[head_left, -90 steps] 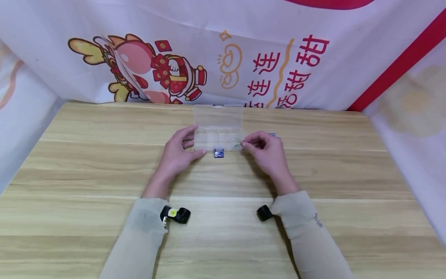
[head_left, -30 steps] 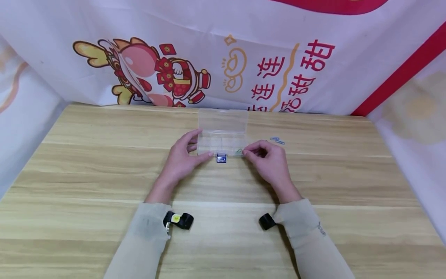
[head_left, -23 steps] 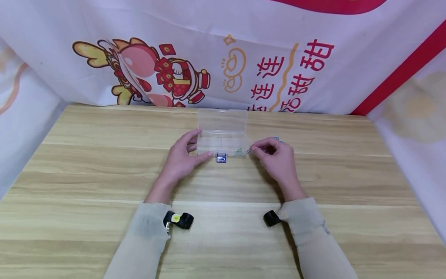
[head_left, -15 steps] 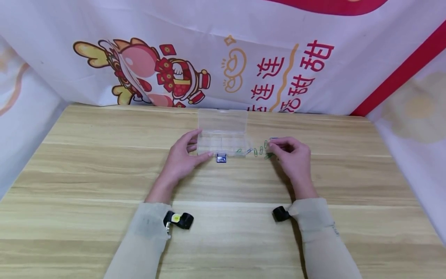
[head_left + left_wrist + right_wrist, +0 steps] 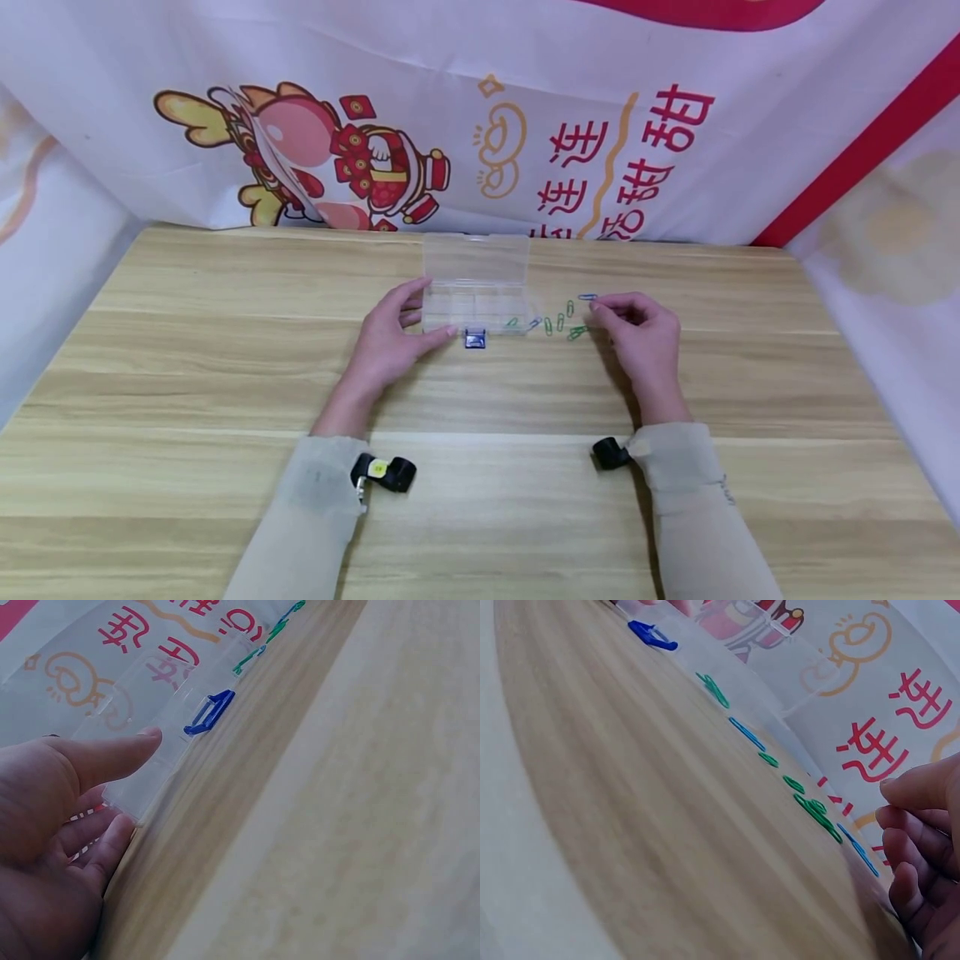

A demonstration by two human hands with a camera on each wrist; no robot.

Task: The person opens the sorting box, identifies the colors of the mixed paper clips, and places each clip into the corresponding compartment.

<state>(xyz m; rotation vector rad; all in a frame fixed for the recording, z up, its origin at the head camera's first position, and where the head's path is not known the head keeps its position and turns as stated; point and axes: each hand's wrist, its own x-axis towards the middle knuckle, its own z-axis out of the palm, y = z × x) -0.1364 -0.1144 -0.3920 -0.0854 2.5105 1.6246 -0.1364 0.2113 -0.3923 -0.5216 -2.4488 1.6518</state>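
We steady the open box (image 5: 474,292) with our left hand (image 5: 390,337), fingers straight against its side. Our right hand (image 5: 639,337) hovers by the loose clips (image 5: 558,321) beside the box, fingers curled, holding nothing we can see. Next: pinch one clip and drop it into a compartment.

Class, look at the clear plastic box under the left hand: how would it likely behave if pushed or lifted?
The clear plastic box looks thin-walled and nearly empty, so probably light and easy to slide on the smooth wooden table. That may be why the left hand rests against it. Its open lid could flap or tip it backward when lifted.
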